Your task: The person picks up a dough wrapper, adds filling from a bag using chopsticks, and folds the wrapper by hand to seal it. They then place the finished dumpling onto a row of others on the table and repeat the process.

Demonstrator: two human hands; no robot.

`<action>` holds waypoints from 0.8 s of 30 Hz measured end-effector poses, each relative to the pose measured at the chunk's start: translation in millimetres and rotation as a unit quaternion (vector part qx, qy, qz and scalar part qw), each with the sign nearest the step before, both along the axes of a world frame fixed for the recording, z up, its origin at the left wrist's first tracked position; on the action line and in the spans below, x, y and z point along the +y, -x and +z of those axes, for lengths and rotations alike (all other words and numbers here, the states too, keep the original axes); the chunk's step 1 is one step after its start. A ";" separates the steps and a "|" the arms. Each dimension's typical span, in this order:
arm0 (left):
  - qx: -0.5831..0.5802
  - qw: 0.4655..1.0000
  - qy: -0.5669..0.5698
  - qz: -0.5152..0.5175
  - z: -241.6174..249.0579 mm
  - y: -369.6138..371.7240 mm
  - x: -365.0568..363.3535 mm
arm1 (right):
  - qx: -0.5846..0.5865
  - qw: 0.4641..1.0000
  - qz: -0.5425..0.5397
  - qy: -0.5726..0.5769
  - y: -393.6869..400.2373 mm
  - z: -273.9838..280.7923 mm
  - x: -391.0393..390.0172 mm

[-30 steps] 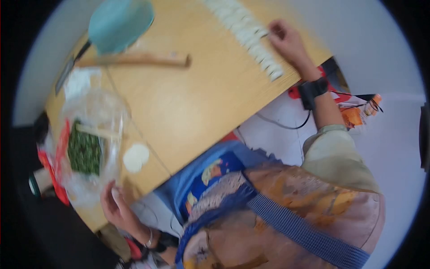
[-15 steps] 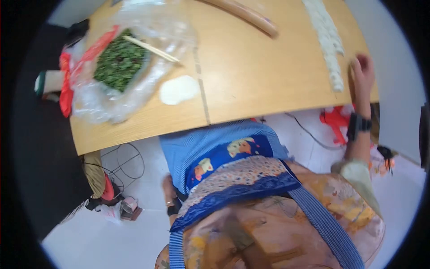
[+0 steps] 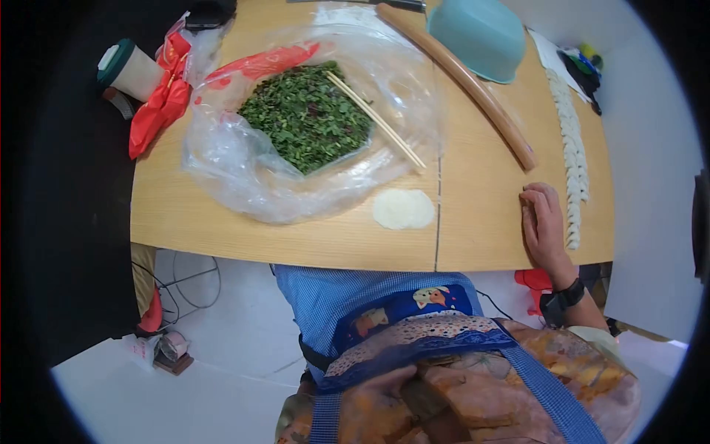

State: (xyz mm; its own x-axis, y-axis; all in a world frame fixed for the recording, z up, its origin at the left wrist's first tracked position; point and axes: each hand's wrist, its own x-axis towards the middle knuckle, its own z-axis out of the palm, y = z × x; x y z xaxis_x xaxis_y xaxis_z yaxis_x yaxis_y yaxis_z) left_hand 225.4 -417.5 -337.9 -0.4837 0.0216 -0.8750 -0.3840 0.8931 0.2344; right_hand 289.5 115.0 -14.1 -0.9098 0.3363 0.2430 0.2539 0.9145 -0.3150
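My right hand (image 3: 545, 224) rests on the table near its front edge, fingers loosely bent, thumb a little apart, nothing visible in it. To its right lies a long double row of folded white dumplings (image 3: 570, 140). Just beyond the fingertips is the near end of a long wooden rolling pin (image 3: 473, 92). A flat round dough wrapper (image 3: 403, 209) lies to the left of the hand. Further left, chopped green filling (image 3: 307, 118) sits in a clear plastic bag (image 3: 244, 177), with a pair of chopsticks (image 3: 377, 122) across it. My left hand is hidden beside the apron; only a dark wristband shows.
At the back stands a light blue plastic bowl (image 3: 477, 37), near a black-handled knife (image 3: 399, 4) and scattered white flour (image 3: 347, 15). A green-lidded cup (image 3: 129, 70) and red plastic bag (image 3: 163, 111) are at the left edge. A white wall borders the table's right side.
The view has shifted, bringing the bowl and knife into sight. My right hand has moved from the table's right edge, past the dumplings, to their left side. My left hand has dropped from sight.
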 end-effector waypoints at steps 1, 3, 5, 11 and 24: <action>0.000 1.000 -0.002 0.001 -4.7 5.4 6.4 | -0.008 1.000 -0.002 -0.022 3.6 -0.7 0.1; 0.005 1.000 -0.014 0.007 -16.8 19.1 22.3 | -0.022 1.000 -0.010 -0.020 7.7 2.5 -3.4; 0.004 1.000 -0.021 0.006 -28.2 34.3 42.1 | -0.032 0.999 -0.020 -0.017 10.9 4.3 -6.3; -0.031 0.999 -0.033 -0.020 -49.1 79.5 84.8 | -0.113 0.993 -0.039 -0.013 9.3 -3.2 5.7; -0.083 0.992 -0.010 -0.094 -12.3 128.6 65.4 | -0.131 0.988 -0.079 -0.018 1.5 -10.1 10.4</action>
